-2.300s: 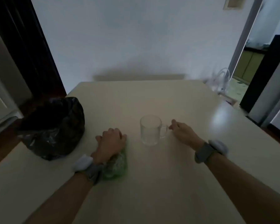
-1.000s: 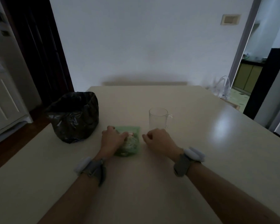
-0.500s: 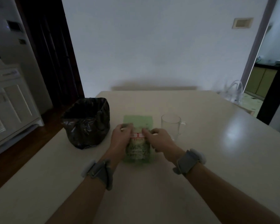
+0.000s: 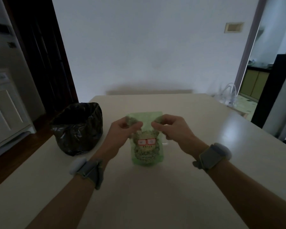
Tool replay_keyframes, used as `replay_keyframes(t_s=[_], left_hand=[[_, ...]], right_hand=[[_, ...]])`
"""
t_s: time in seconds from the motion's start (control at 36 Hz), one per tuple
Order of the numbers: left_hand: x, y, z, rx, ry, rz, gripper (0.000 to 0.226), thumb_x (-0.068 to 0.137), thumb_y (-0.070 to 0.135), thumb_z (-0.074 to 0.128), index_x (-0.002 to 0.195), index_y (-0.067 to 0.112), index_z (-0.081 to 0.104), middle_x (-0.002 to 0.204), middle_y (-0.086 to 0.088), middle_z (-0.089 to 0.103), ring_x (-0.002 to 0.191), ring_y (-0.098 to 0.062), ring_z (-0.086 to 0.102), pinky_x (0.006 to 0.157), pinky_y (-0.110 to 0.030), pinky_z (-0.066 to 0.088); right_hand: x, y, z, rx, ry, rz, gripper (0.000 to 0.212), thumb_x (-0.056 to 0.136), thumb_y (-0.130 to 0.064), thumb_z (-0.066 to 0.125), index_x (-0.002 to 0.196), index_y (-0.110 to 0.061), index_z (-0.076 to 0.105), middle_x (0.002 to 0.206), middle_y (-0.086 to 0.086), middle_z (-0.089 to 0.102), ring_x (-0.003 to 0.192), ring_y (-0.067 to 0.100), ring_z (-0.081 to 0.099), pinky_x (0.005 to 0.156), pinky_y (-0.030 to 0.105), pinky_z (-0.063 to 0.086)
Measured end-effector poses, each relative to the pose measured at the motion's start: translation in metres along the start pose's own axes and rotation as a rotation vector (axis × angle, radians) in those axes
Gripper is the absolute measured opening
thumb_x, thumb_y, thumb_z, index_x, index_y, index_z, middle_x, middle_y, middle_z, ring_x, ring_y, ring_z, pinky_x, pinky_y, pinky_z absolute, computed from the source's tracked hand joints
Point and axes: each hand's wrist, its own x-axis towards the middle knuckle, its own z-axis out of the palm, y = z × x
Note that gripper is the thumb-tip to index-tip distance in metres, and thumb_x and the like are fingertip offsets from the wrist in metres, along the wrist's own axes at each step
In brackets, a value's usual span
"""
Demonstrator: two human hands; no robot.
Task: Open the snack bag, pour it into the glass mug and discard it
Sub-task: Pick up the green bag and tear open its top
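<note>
- The snack bag [image 4: 145,146] was a pale green, see-through pouch held upright between the two hands, its bottom edge at or just above the table [image 4: 155,195] (which of the two I could not tell).
- Its lower part bulged with small greenish pieces, and a printed figure with red-framed glasses sat on the front, below the fingertips.
- The flat upper strip of the pouch rose behind the fingers and looked unopened.
- The left hand [image 4: 122,131] pinched the pouch's upper left part, thumb and fingers closed on the film.
- The right hand [image 4: 170,129] pinched the upper right part the same way, its fingertips just beside those of the left.
- Of the glass mug [image 4: 164,143] only a faint bit of handle showed, under the right hand's fingers and behind the pouch (the rest was hidden).
- A black bin bag [image 4: 79,129] stood open-mouthed on the table, well to the outer side of the left hand.
- Each wrist wore a grey strap.
</note>
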Motion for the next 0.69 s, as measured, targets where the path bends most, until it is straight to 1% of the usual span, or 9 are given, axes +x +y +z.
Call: replay_keyframes(t_s=[0.08,0.17,0.25,0.31,0.39,0.47,0.56,0.61,0.69], left_hand=[[0.002,0.011,0.007,0.126,-0.01,0.066,0.012,0.09,0.024,0.068,0.083,0.016,0.074,0.077,0.002,0.076,0.071,-0.014,0.064,0.065,-0.036,0.048],[0.001,0.01,0.006,0.227,-0.042,0.096,0.022,0.096,0.027,0.059,0.083,0.019,0.074,0.079,0.004,0.077,0.068,-0.012,0.062,0.063,-0.035,0.049],[0.0,0.015,0.0,0.321,-0.075,0.119,0.023,0.096,0.027,0.059,0.086,0.015,0.076,0.081,0.004,0.076,0.055,-0.002,0.056,0.061,-0.029,0.048],[0.0,0.019,-0.001,0.336,-0.087,0.12,0.022,0.094,0.027,0.061,0.088,0.012,0.076,0.083,-0.001,0.076,0.053,0.002,0.057,0.06,-0.019,0.046],[0.004,0.02,-0.001,0.497,0.059,0.127,0.025,0.091,0.041,0.063,0.085,0.019,0.072,0.078,0.002,0.072,0.065,-0.007,0.061,0.065,-0.026,0.047],[0.003,0.028,0.006,0.644,0.277,0.049,0.045,0.086,0.063,0.055,0.087,0.019,0.063,0.075,0.001,0.063,0.074,-0.019,0.06,0.073,-0.034,0.049],[0.001,0.036,0.017,0.673,0.283,-0.089,0.055,0.084,0.071,0.047,0.087,0.018,0.059,0.085,-0.002,0.064,0.083,-0.025,0.061,0.077,-0.037,0.051],[0.003,0.039,0.022,0.607,0.243,-0.161,0.053,0.084,0.07,0.048,0.086,0.017,0.056,0.082,-0.004,0.063,0.072,-0.025,0.061,0.065,-0.035,0.052],[0.005,0.045,0.024,0.315,0.137,-0.249,0.045,0.088,0.056,0.056,0.09,0.011,0.055,0.067,-0.003,0.053,0.049,-0.018,0.046,0.046,-0.027,0.037]], right_hand=[[0.006,-0.009,-0.009,-0.057,0.035,-0.083,0.015,0.079,-0.014,0.081,0.089,-0.003,0.075,0.078,0.005,0.075,0.058,-0.002,0.065,0.055,0.012,0.048],[0.008,-0.011,-0.015,-0.18,0.051,-0.124,0.015,0.076,-0.019,0.084,0.086,-0.009,0.078,0.078,0.004,0.079,0.072,0.01,0.075,0.072,0.021,0.057],[0.008,-0.014,-0.019,-0.257,0.016,-0.146,0.012,0.076,-0.022,0.084,0.083,-0.014,0.079,0.076,0.001,0.079,0.072,0.007,0.075,0.073,0.019,0.056],[0.009,-0.018,-0.019,-0.325,0.007,-0.172,0.011,0.077,-0.024,0.083,0.084,-0.015,0.08,0.076,0.001,0.079,0.073,0.008,0.075,0.076,0.022,0.057],[0.008,-0.026,-0.014,-0.465,0.011,-0.26,0.012,0.08,-0.025,0.08,0.086,-0.015,0.079,0.074,0.0,0.079,0.072,0.007,0.074,0.078,0.024,0.059],[0.005,-0.032,-0.004,-0.548,0.033,-0.343,0.011,0.083,-0.028,0.077,0.084,-0.017,0.077,0.07,-0.003,0.078,0.067,0.006,0.072,0.077,0.025,0.058],[0.004,-0.033,0.004,-0.588,0.037,-0.363,0.009,0.084,-0.028,0.075,0.081,-0.02,0.074,0.068,-0.003,0.077,0.064,0.007,0.072,0.078,0.026,0.058],[0.004,-0.032,0.006,-0.584,0.036,-0.347,0.009,0.084,-0.029,0.075,0.079,-0.021,0.071,0.068,-0.003,0.077,0.064,0.008,0.072,0.077,0.025,0.057],[0.004,-0.035,0.006,-0.539,0.016,-0.296,0.011,0.086,-0.028,0.073,0.081,-0.018,0.072,0.068,-0.002,0.077,0.064,0.008,0.072,0.071,0.023,0.057]])
